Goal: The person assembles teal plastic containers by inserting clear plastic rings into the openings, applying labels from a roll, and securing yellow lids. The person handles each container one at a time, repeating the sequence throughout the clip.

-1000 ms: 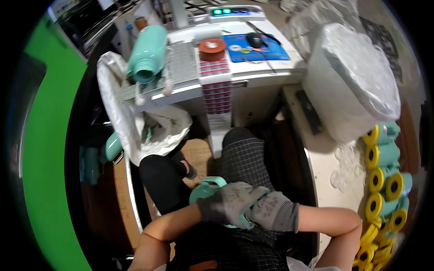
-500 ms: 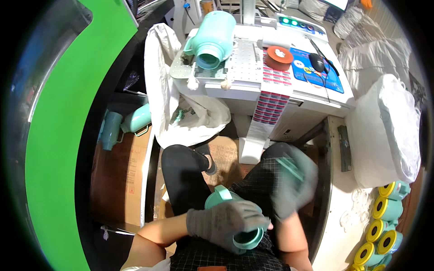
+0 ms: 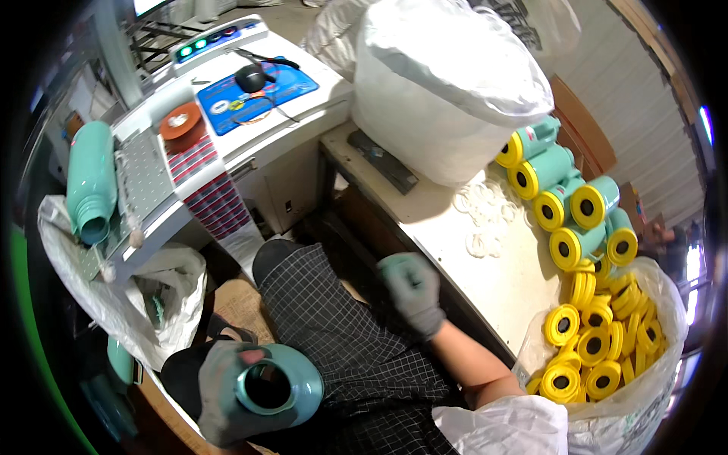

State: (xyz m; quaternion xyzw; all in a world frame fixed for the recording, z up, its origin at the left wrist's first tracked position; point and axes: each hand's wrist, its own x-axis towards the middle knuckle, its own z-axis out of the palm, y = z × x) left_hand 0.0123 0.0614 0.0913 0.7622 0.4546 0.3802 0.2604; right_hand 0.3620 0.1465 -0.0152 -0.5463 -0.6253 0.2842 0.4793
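My left hand (image 3: pixel 221 392), in a grey glove, grips a teal jug (image 3: pixel 309 383) on my lap. The jug's round mouth is uncovered and tilts up toward me; its inside looks dark. My right hand (image 3: pixel 413 294), also gloved, is curled closed above the gap between my lap and the bench at right. A teal patch shows at its fingers, but what it holds I cannot make out. Farthest left, another teal jug (image 3: pixel 92 178) lies on the perforated plate (image 3: pixel 150 168) of a white machine, its open mouth facing me.
On the bench (image 3: pixel 485 292) are a full white sack (image 3: pixel 447 91), a heap of white rings (image 3: pixel 485 208) and several teal jugs with yellow ends (image 3: pixel 580 235). A plastic bag holds yellow round lids (image 3: pixel 594 345). A label strip (image 3: pixel 216 205) hangs off the machine near an orange roll (image 3: pixel 182 127).
My view has swung right, bringing the bag of yellow lids into sight. My right hand has moved away from the jug toward the bench. My left hand still grips the jug.
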